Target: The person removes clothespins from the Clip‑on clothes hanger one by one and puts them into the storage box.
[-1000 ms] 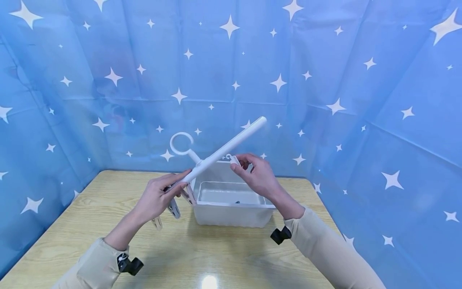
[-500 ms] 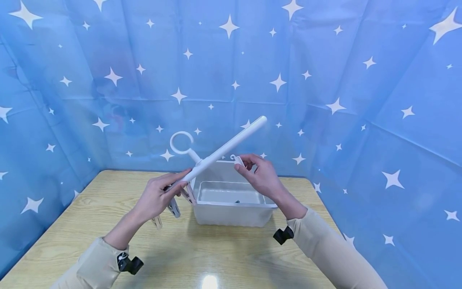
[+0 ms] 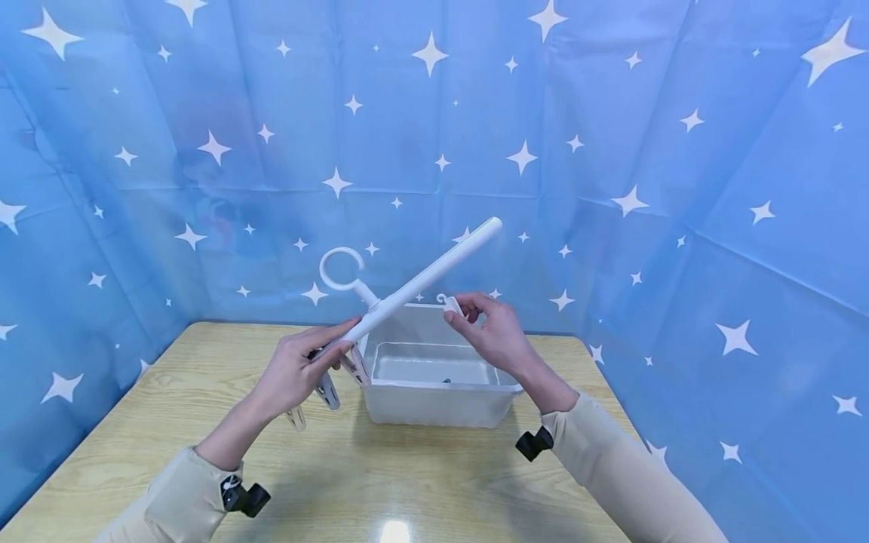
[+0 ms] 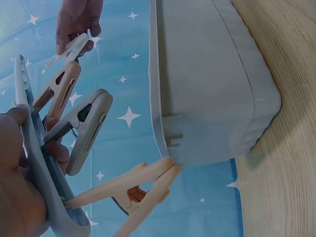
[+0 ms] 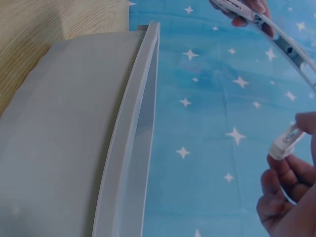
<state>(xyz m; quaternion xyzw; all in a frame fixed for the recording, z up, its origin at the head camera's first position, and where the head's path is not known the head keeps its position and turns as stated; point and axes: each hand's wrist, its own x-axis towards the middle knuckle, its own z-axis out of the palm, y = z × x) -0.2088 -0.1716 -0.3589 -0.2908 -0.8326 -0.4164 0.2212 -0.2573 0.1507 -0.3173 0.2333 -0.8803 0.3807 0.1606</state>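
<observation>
A white hanger bar with a ring hook slants up to the right above the table. My left hand grips its lower end, where several clothes pegs hang; the left wrist view shows pegs in beige and grey. My right hand pinches a small white peg with a hook, held just under the bar and over the white bin. In the right wrist view the same peg sits between my fingertips.
The white plastic bin stands mid-table on the wooden tabletop, with a small dark item inside. Blue star-print cloth closes in the back and both sides. Its wall fills the wrist views.
My right hand with the small peg has shifted slightly to the right and down. The bar and left hand have barely moved.
</observation>
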